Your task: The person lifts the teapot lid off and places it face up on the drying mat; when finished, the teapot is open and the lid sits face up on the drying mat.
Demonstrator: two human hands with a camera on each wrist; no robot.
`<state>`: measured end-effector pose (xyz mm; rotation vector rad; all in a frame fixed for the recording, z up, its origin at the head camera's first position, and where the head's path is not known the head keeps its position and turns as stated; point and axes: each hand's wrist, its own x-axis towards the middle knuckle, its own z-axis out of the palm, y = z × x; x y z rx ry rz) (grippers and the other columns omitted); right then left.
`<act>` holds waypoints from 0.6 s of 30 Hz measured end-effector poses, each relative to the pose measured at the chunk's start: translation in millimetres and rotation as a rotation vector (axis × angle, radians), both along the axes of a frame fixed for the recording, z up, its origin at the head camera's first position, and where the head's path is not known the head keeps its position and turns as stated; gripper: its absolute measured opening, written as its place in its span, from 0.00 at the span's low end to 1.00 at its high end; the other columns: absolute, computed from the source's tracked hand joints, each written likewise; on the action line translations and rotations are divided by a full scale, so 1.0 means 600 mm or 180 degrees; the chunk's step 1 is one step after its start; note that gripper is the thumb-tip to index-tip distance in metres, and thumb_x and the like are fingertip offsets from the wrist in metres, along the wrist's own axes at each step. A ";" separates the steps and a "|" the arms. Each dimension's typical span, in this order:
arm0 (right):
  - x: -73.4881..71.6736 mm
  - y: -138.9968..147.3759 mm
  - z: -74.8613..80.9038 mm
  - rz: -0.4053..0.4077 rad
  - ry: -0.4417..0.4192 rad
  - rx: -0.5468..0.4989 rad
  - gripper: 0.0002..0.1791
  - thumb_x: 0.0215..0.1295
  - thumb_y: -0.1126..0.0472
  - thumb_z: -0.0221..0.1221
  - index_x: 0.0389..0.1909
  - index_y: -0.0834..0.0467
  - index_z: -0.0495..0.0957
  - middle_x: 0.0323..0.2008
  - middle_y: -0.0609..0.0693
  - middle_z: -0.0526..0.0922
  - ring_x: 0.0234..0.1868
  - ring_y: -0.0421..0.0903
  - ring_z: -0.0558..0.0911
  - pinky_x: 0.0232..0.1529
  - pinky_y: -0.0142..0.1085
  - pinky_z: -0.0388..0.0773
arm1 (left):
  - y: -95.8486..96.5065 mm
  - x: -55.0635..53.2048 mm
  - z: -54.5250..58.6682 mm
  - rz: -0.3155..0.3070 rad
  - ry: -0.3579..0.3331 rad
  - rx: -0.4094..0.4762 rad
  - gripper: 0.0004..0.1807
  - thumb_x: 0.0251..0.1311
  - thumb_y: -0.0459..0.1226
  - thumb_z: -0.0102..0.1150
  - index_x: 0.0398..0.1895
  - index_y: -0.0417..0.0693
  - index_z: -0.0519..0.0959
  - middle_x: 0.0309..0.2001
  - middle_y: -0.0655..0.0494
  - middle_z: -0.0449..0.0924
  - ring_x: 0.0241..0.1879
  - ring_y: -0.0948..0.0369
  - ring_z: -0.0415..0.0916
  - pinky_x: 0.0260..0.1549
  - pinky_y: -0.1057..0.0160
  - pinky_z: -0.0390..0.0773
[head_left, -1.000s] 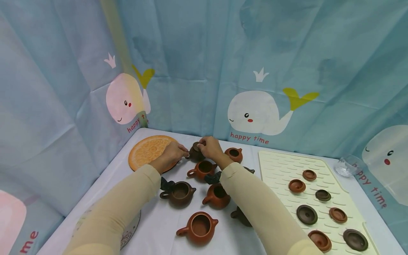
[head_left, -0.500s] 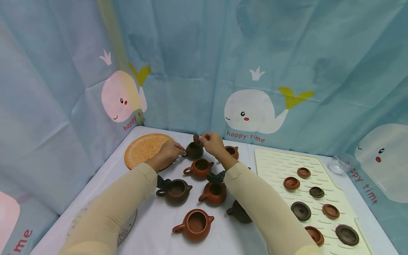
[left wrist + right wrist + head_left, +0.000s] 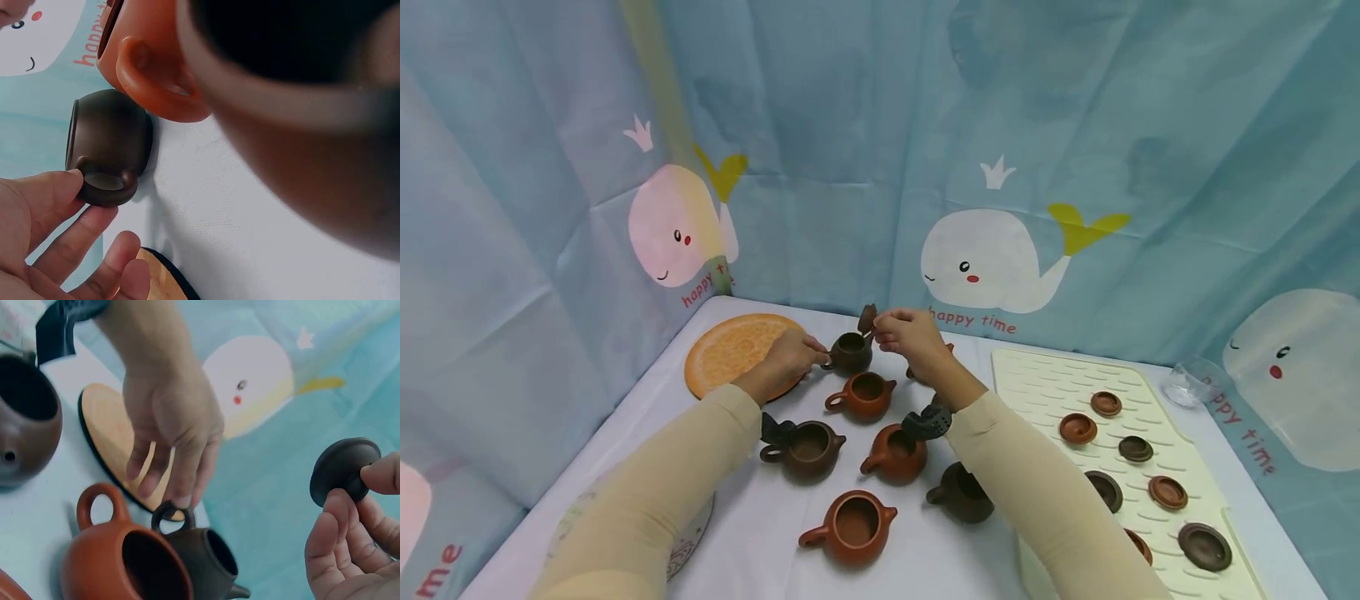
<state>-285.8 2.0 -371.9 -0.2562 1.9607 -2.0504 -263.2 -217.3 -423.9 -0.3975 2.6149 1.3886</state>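
At the back of the table stands a small dark brown teapot [image 3: 852, 353], its top uncovered. My left hand [image 3: 790, 360] pinches its handle between thumb and fingertip, seen close in the left wrist view. Up and to the right of that teapot, my right hand [image 3: 912, 337] holds a dark teapot lid [image 3: 342, 467] by its knob, tilted on edge in the air. Just in front sits a reddish-brown teapot [image 3: 863, 397], also lidless. Behind my right hand another reddish teapot [image 3: 919, 373] is mostly hidden.
Nearer stand several open teapots, including a brown one [image 3: 808, 452] and a red one [image 3: 853, 528]. On the right a cream mat [image 3: 1037, 392] bears several lids [image 3: 1206, 546]. A clear glass bowl [image 3: 1187, 383] is beyond it. An orange round mat [image 3: 730, 354] lies back left.
My right hand has lifted the lid off the small dark teapot, tipped it on edge and moved it up and right. The left hand stays at the teapot's handle.
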 end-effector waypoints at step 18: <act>0.061 0.098 0.051 0.0528 -0.0168 -0.0931 0.28 0.68 0.69 0.49 0.67 0.48 0.68 0.34 0.59 0.70 0.26 0.49 0.74 0.32 0.39 0.73 | 0.000 -0.005 -0.004 0.0041 -0.0040 -0.0009 0.08 0.58 0.35 0.65 0.40 0.42 0.85 0.43 0.46 0.78 0.34 0.51 0.73 0.28 0.58 0.75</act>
